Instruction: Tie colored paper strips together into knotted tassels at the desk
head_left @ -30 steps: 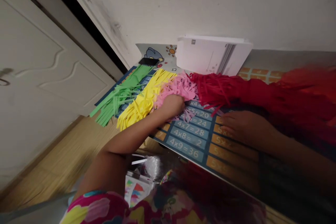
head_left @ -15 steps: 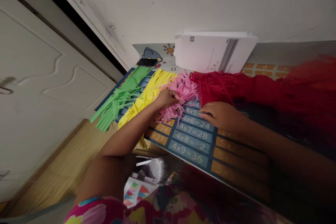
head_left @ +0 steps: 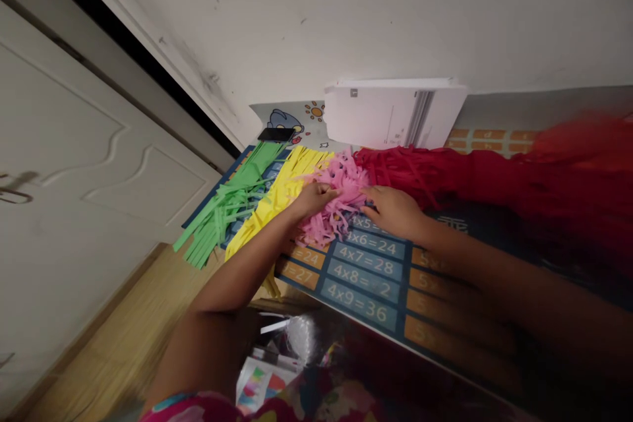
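Observation:
A heap of pink paper strips lies on a multiplication-table mat. My left hand rests on the heap's left side with its fingers curled into the strips. My right hand touches the heap's right edge, fingers bent and pressed on the strips. Yellow strips lie just left of the pink ones, green strips further left, and a long mass of red strips runs off to the right.
A stack of white paper leans against the wall behind the strips. A black phone lies at the mat's back left corner. A white door and wooden floor are on the left. Papers and plastic lie below the table edge.
My right hand has moved left across the mat from near the red strips to the pink heap. My left hand stayed on the pink strips, shifting slightly.

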A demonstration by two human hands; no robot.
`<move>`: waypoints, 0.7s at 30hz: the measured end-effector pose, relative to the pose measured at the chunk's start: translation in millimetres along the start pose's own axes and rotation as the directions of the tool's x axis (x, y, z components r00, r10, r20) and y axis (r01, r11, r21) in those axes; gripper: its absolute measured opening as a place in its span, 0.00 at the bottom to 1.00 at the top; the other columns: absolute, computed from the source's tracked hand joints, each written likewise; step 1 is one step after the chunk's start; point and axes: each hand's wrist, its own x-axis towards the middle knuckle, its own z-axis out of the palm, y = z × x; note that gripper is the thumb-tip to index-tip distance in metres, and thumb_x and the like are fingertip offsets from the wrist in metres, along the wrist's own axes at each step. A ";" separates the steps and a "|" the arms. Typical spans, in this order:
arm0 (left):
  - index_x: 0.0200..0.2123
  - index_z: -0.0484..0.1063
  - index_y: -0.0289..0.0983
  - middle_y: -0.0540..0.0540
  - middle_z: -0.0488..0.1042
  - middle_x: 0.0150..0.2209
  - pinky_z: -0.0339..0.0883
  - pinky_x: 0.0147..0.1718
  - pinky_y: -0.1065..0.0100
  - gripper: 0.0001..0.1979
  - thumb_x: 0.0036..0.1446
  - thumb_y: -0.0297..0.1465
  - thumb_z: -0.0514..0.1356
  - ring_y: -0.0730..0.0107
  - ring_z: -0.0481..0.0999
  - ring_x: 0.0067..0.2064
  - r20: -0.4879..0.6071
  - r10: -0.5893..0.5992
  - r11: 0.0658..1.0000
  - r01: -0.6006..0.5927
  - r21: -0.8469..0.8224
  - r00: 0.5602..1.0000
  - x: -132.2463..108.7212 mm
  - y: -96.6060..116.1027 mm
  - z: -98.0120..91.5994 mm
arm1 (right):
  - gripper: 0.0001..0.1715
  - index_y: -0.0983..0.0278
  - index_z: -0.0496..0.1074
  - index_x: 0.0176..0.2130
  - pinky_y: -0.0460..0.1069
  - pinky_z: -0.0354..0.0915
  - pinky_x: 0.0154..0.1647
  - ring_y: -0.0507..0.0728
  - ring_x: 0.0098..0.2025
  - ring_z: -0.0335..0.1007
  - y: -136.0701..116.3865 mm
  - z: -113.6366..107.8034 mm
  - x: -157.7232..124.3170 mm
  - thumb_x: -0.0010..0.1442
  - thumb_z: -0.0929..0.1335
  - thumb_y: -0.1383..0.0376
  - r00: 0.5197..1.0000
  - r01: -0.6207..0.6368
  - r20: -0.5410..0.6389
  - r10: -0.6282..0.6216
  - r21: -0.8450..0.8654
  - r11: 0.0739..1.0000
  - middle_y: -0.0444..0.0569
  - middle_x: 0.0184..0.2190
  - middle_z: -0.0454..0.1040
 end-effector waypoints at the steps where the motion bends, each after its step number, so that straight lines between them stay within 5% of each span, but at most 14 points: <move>1: 0.17 0.51 0.39 0.57 0.49 0.18 0.44 0.22 0.72 0.28 0.54 0.52 0.58 0.79 0.49 0.20 0.024 0.004 1.000 -0.004 0.004 1.000 -0.5 0.5 -2.7 | 0.24 0.67 0.70 0.58 0.55 0.64 0.50 0.65 0.52 0.70 0.9 -1.2 0.1 0.67 0.65 0.59 0.999 0.036 0.004 -0.036 -0.023 0.999 0.59 0.50 0.75; 7: 0.25 0.73 0.34 0.53 0.69 0.22 0.58 0.26 0.73 0.16 0.49 0.42 0.64 0.76 0.64 0.23 0.080 -0.011 0.994 0.002 0.107 0.997 1.9 15.7 -26.4 | 0.25 0.67 0.78 0.45 0.58 0.58 0.51 0.68 0.51 0.66 -1.3 -4.7 -0.8 0.63 0.68 0.48 0.969 0.245 0.086 -0.233 -0.168 0.955 0.61 0.47 0.73; 12: 0.32 0.76 0.35 0.44 0.78 0.31 0.64 0.34 0.68 0.07 0.53 0.32 0.61 0.63 0.76 0.35 -0.224 -0.021 0.936 0.097 0.338 0.974 12.6 46.6 -36.0 | 0.29 0.70 0.73 0.53 0.59 0.53 0.58 0.67 0.54 0.65 -19.0 3.7 0.2 0.63 0.69 0.51 0.934 0.354 0.101 -0.342 -0.141 0.925 0.62 0.51 0.73; 16: 0.49 0.70 0.32 0.31 0.79 0.42 0.65 0.40 0.59 0.15 0.65 0.31 0.50 0.49 0.78 0.45 -0.538 -0.006 0.859 0.280 0.429 0.843 14.8 68.6 -55.9 | 0.29 0.69 0.74 0.50 0.60 0.51 0.58 0.67 0.53 0.67 -26.8 7.9 -4.4 0.63 0.68 0.48 0.940 0.337 0.114 -0.323 -0.148 0.930 0.62 0.49 0.75; 21: 0.57 0.61 0.27 0.23 0.74 0.49 0.64 0.45 0.54 0.20 0.70 0.29 0.39 0.43 0.76 0.53 -0.745 0.049 0.823 0.396 0.407 0.665 6.3 95.5 -133.6 | 0.30 0.68 0.74 0.52 0.61 0.51 0.59 0.67 0.54 0.68 -27.1 8.7 -9.3 0.64 0.67 0.48 0.944 0.322 0.115 -0.308 -0.135 0.937 0.61 0.51 0.75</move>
